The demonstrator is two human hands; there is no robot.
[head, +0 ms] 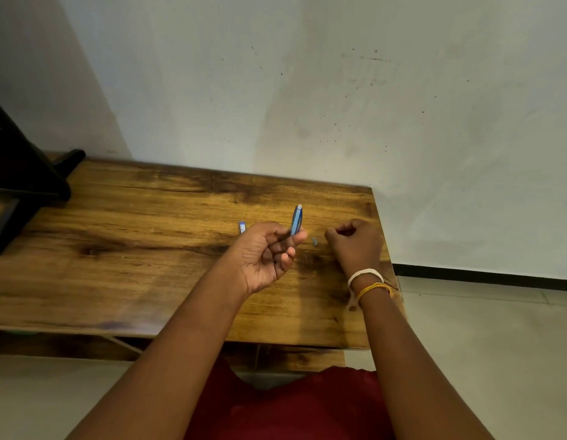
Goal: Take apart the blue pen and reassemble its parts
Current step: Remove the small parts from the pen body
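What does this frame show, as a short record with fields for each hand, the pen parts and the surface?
left hand: palm up, fingers pinching the blue pen barrel, held upright
right hand: closed, knuckles up, low over the table; contents hidden
loose parts: small blue piece on the table beyond the left hand; small grey-blue piece between the hands
surface: wooden table against a wall

Dim, soft light, wide-angle edge distortion

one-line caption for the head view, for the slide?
Left hand holds the blue pen barrel upright over the wooden table; right hand rests curled beside a small loose pen part.
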